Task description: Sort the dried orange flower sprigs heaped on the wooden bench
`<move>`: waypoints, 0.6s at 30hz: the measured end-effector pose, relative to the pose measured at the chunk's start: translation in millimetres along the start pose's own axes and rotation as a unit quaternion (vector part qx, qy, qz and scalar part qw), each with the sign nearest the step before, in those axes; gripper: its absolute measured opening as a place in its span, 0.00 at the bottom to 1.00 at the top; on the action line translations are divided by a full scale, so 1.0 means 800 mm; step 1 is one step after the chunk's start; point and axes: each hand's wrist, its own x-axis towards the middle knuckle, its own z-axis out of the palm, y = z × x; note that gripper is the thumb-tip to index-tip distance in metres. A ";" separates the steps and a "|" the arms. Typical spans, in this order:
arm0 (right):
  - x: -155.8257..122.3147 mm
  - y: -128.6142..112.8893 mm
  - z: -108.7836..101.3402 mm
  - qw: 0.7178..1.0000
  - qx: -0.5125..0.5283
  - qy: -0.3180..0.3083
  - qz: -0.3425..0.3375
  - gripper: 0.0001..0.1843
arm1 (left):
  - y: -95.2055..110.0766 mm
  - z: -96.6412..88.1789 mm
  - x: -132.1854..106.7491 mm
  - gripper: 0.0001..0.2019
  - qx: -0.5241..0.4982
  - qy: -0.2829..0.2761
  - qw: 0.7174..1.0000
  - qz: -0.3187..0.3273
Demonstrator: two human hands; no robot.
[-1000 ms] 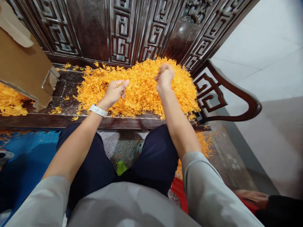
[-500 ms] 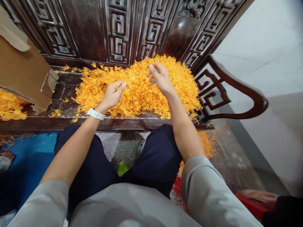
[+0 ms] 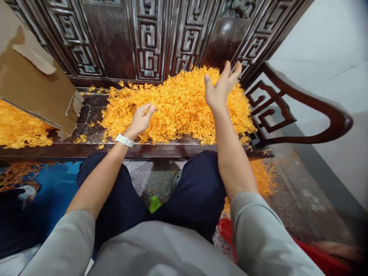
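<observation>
A big heap of small orange-yellow flower-like pieces [image 3: 178,105] lies on the seat of a dark carved wooden bench [image 3: 149,149]. My left hand [image 3: 140,119], with a white watch on the wrist, rests at the heap's near left side with its fingers curled and pinched on some orange pieces. My right hand [image 3: 220,87] is raised over the right part of the heap, fingers stretched out and apart, nothing in it.
A tilted cardboard box [image 3: 37,88] with more orange pieces [image 3: 20,130] lies at the left. The bench's curved armrest [image 3: 301,107] stands to the right. Orange pieces lie spilled on the floor [image 3: 261,176]. A blue mat [image 3: 54,184] is at lower left, something red [image 3: 316,257] at lower right.
My right hand went from a closed fist over the heap to open fingers, lifting up and to the right. My left hand stayed pinched at the heap's near side.
</observation>
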 end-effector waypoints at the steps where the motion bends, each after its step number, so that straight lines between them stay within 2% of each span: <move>1: -0.012 -0.018 0.006 0.999 0.007 -0.040 -0.016 0.37 | 0.003 0.004 -0.001 0.31 -0.016 0.004 1.000 -0.006; 3: -0.039 -0.059 0.024 0.981 0.042 -0.182 -0.059 0.33 | 0.008 0.012 -0.002 0.30 -0.042 0.005 0.999 -0.015; 5: -0.062 -0.093 0.048 0.942 0.064 -0.318 -0.083 0.32 | 0.010 0.017 -0.002 0.30 -0.043 0.006 0.999 -0.016; 6: -0.069 -0.103 0.059 0.930 0.073 -0.350 -0.084 0.32 | 0.010 0.019 -0.001 0.31 -0.030 0.005 0.999 -0.011; 7: -0.072 -0.109 0.070 0.928 0.086 -0.353 -0.077 0.32 | 0.010 0.020 0.001 0.32 -0.011 0.003 1.000 -0.003; 9: -0.065 -0.104 0.085 0.945 0.129 -0.298 -0.046 0.34 | 0.008 0.022 0.006 0.33 0.027 0.002 1.000 0.016; 12: -0.027 -0.062 0.084 0.966 0.210 -0.151 0.027 0.37 | 0.000 0.018 0.011 0.36 0.039 0.026 0.999 0.021; 15: 0.021 0.002 0.058 0.970 0.234 0.004 0.071 0.41 | -0.010 -0.001 0.009 0.36 0.020 0.020 0.999 -0.016; 18: 0.043 0.051 0.026 0.984 0.136 0.090 0.070 0.38 | -0.013 -0.022 0.003 0.34 -0.027 -0.009 0.999 -0.046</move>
